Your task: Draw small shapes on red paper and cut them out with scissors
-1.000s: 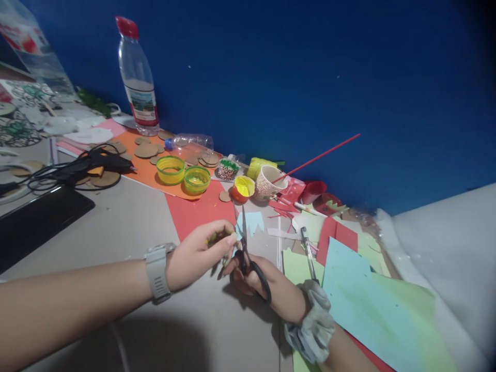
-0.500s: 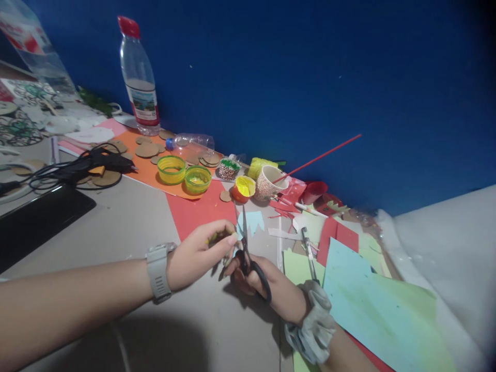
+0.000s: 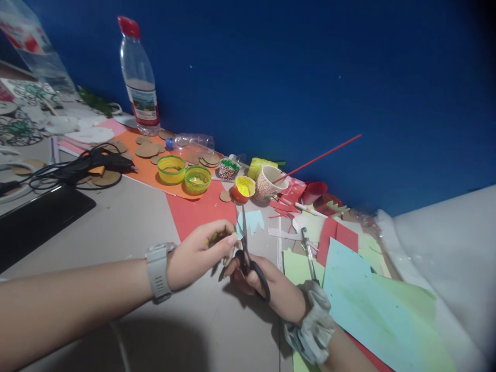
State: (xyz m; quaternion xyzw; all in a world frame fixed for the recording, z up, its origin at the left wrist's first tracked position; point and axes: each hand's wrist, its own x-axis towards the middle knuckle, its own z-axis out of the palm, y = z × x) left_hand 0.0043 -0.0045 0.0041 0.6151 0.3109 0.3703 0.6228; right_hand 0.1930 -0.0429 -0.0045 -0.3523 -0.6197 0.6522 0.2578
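My right hand (image 3: 273,283) grips the scissors (image 3: 245,245), tips towards twelve. At their nine o'clock, my left hand (image 3: 199,254) curls, contents indeterminable; fingertips belong outside the blade line.

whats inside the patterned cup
A thin red stick leans out of the patterned cup. The cup's near wall hides its bottom, so anything lower down cannot be seen.

No readable text; print on labels (image 3: 143,103) of red-capped bottle (image 3: 135,59) and larger bottle (image 3: 48,64) too blurred.
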